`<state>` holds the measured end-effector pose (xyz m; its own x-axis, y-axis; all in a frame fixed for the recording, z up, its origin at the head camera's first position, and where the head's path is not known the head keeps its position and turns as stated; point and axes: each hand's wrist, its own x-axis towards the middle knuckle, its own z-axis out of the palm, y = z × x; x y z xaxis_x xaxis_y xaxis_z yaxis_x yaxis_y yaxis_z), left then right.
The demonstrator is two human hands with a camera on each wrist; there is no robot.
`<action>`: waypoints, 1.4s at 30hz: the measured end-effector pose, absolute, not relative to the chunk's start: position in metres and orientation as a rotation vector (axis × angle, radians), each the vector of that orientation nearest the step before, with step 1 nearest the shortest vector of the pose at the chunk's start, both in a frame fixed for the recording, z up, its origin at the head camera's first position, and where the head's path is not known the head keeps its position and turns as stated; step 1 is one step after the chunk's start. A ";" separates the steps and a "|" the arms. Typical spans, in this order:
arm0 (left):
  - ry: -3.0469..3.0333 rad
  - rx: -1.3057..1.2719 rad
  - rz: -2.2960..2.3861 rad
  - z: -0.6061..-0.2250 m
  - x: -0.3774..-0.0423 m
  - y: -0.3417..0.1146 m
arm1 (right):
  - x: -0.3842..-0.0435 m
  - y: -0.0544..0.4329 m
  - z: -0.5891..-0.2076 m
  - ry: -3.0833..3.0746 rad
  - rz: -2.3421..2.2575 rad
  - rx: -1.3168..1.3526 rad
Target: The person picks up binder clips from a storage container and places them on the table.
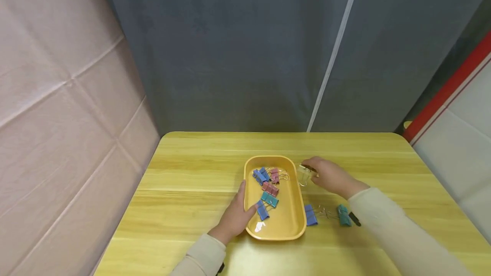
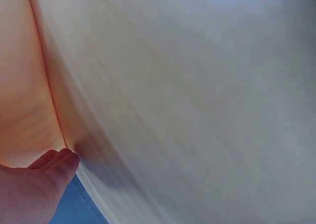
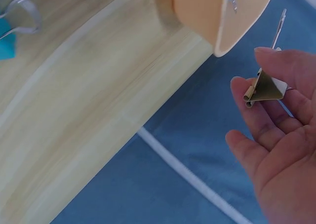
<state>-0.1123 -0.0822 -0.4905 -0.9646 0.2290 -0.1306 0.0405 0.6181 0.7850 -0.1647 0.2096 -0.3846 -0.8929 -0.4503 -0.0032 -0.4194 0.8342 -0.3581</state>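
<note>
My left hand [image 1: 235, 217] grips the left side of a yellow plastic tray [image 1: 287, 224], thumb over the rim and fingers along the outside wall. Blue, pink and teal binder clips lie inside, among them a pink clip [image 1: 270, 189], a teal clip [image 1: 270, 199] and a blue clip [image 1: 262, 211] close to the left thumb. Just off the tray's right rim, my right hand [image 1: 330, 177] pinches a pale yellow binder clip [image 3: 270, 88] between thumb and fingers; its wire handle sticks out. In the left wrist view, only part of the left hand shows against the tray wall.
On the wooden table [image 1: 184, 208], right of the tray, lie a blue binder clip [image 1: 311, 215] and a teal binder clip [image 1: 344, 215], under and beside the right forearm. A dark grey curtain [image 1: 230, 54] hangs behind the table; a pinkish cloth [image 1: 57, 139] covers the left side.
</note>
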 end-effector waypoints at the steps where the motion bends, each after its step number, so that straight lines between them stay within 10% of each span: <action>1: 2.625 0.220 1.264 -0.491 -0.112 -0.082 | -0.164 0.213 -0.385 2.921 -0.541 -0.681; 42: 2.618 0.202 1.295 -0.488 -0.111 -0.081 | -0.123 0.323 -0.416 2.883 -0.657 -0.318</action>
<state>-0.1107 -0.0815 -0.4876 -0.9678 0.2160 -0.1292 0.0284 0.6038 0.7966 -0.1233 0.3228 -0.4163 -0.9632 -0.2429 -0.1151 -0.1690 0.8802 -0.4435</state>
